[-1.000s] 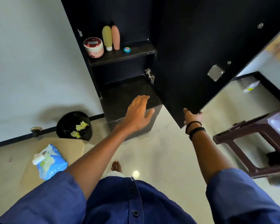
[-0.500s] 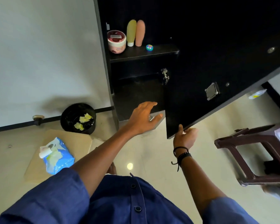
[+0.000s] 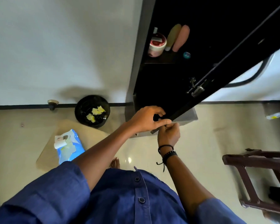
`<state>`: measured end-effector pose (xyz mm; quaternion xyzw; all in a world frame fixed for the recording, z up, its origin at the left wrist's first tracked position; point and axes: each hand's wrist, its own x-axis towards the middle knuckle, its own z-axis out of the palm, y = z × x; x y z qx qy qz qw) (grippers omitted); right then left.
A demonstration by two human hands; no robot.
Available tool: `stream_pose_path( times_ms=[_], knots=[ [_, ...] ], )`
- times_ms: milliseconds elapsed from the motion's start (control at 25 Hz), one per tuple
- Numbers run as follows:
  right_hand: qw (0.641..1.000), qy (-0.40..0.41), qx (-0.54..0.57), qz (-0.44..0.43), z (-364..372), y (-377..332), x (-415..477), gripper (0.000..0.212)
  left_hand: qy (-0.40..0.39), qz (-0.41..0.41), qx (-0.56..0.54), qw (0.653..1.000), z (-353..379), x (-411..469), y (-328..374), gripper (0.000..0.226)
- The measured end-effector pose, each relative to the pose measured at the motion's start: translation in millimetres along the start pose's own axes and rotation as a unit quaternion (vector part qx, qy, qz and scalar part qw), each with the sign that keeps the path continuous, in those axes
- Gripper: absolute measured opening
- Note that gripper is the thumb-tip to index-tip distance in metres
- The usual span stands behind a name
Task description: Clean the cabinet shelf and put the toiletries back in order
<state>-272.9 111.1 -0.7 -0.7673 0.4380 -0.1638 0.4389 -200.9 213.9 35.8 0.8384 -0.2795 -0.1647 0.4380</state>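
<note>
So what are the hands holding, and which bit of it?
The cabinet door, at its bottom corner. The left hand curls round the corner, and the right hand pinches the edge just beneath it.

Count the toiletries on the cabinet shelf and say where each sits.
4: pink jar at the left, yellow tube and pink tube upright beside it, small blue tin in front to the right. A white item behind the jar may be a fifth.

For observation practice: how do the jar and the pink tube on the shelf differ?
The jar is short and wide; the pink tube is tall and slim. The jar stands left of the yellow tube, the pink tube right of it. Both stand on one shelf.
</note>
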Motion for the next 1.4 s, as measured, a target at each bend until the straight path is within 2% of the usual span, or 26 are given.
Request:
stream_pose_path(
  times_ms=[120,280,400,720,1080,1280,1400],
  knots=[
    [1.0,-0.021,-0.009,-0.005,29.9,-24.1,5.2,0.028,0.042,-0.009,0.01,0.999,-22.2,5.9,-12.0,0.04],
    [0.997,-0.05,-0.053,-0.014,52.2,-42.3,16.5,0.017,0.091,-0.027,0.013,0.995,-47.1,20.1,-17.6,0.047],
    [0.995,-0.074,-0.061,0.005,64.8,-48.8,25.3,0.019,0.104,-0.041,0.009,0.994,-62.5,31.8,-22.5,0.053],
    [0.988,-0.146,-0.014,0.043,105.7,-66.3,52.8,0.031,0.182,-0.116,0.039,0.976,-86.3,52.3,-46.5,0.056],
    [0.976,-0.209,0.014,0.056,134.4,-90.6,68.6,0.038,0.233,-0.153,0.138,0.95,-101.2,69.4,-49.6,0.063],
    [0.964,-0.265,-0.011,0.032,136.9,-103.6,76.2,0.03,0.237,-0.18,0.209,0.932,-106.1,69.9,-31.2,0.058],
    [0.936,-0.349,-0.041,-0.003,136.8,-103.9,75.2,0.031,0.282,-0.172,0.205,0.921,-116.2,66.0,-24.4,0.056]
  ],
)
